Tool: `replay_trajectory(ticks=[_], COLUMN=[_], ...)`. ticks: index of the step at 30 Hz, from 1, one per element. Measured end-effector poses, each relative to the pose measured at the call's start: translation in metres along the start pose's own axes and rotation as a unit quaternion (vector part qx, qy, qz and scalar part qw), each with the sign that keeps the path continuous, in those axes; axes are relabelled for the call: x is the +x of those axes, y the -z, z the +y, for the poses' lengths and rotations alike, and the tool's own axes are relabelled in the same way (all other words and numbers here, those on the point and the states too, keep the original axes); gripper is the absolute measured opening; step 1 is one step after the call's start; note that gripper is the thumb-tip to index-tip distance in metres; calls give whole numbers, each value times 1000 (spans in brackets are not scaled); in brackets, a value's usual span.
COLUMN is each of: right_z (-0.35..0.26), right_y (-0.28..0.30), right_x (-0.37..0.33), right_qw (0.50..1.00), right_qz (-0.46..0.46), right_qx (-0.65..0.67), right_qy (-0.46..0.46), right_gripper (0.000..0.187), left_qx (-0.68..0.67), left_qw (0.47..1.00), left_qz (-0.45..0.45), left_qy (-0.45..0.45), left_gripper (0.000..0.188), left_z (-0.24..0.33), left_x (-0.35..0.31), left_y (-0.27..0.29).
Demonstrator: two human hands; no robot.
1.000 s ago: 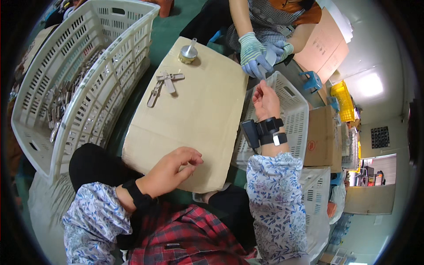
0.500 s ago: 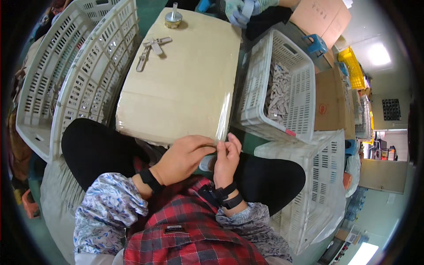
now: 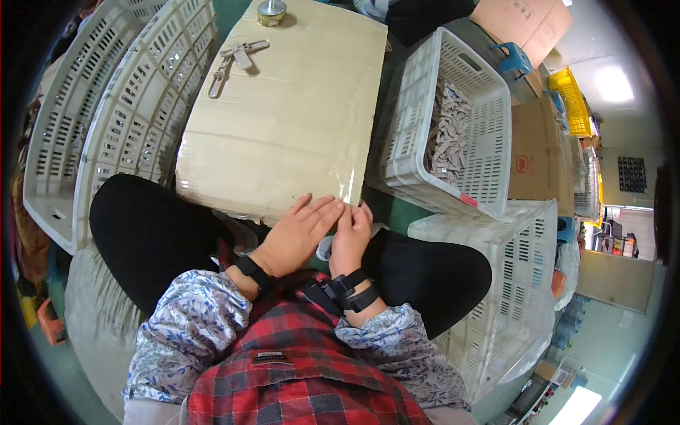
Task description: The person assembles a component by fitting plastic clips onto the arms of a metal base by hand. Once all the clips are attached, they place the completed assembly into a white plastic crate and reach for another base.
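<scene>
My left hand (image 3: 297, 237) and my right hand (image 3: 350, 237) meet at the near right corner of a tape-covered cardboard box (image 3: 276, 127). The fingertips of both touch each other there. My left fingers reach toward the right, bent at the tips, their thumb hidden beneath. On my right hand the thumb and fingers are drawn together in a pinch. Whatever lies between the fingertips is too small or covered to make out. Several flat grey pieces (image 3: 237, 62) lie crossed at the far left of the box top, near a round metal part with an upright stem (image 3: 271, 13).
A white crate (image 3: 489, 142) to the right holds a heap of grey pieces (image 3: 449, 131). Another plastic-wrapped crate (image 3: 520, 262) stands nearer. White crates (image 3: 134, 106) tilt along the left. A blue stool (image 3: 513, 59) and cardboard boxes (image 3: 536, 152) are farther right.
Both hands have shifted slightly left and away from me, the left fingers now flatter over the box edge. The view has tilted, and the gloved hands at the far side are mostly out of frame.
</scene>
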State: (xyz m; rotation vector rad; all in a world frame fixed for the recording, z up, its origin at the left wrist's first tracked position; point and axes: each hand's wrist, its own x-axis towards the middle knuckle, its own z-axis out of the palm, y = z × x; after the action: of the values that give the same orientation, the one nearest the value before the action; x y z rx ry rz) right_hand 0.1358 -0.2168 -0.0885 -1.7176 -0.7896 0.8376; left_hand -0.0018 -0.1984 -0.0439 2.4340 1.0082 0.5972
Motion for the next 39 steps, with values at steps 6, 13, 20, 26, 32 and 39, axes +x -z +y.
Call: replay_trajectory(ticks=[6, 13, 20, 26, 32, 39], right_z=[-7, -21, -85, -167, -171, -123], right_y=[3, 11, 17, -104, -242, -260], right_x=[-3, -8, 35, 91, 143, 136], right_qw=[989, 996, 978, 793, 669, 684], right_qz=[25, 80, -84, -325, -308, -288], right_qx=[-115, 37, -37, -230, -353, -357], right_qy=[87, -25, 185, 461, 577, 567], right_gripper=[17, 33, 8, 36, 60, 30], left_qx=[32, 47, 72, 75, 44, -49], left_qw=[999, 999, 997, 997, 999, 998], left_qz=[0, 2, 7, 8, -18, 1], left_qy=[40, 25, 17, 22, 6, 41], left_gripper=[55, 54, 53, 45, 48, 43], left_z=[4, 4, 2, -1, 6, -3], left_x=[2, 0, -5, -12, 0, -6], left_y=[4, 0, -10, -12, -3, -16])
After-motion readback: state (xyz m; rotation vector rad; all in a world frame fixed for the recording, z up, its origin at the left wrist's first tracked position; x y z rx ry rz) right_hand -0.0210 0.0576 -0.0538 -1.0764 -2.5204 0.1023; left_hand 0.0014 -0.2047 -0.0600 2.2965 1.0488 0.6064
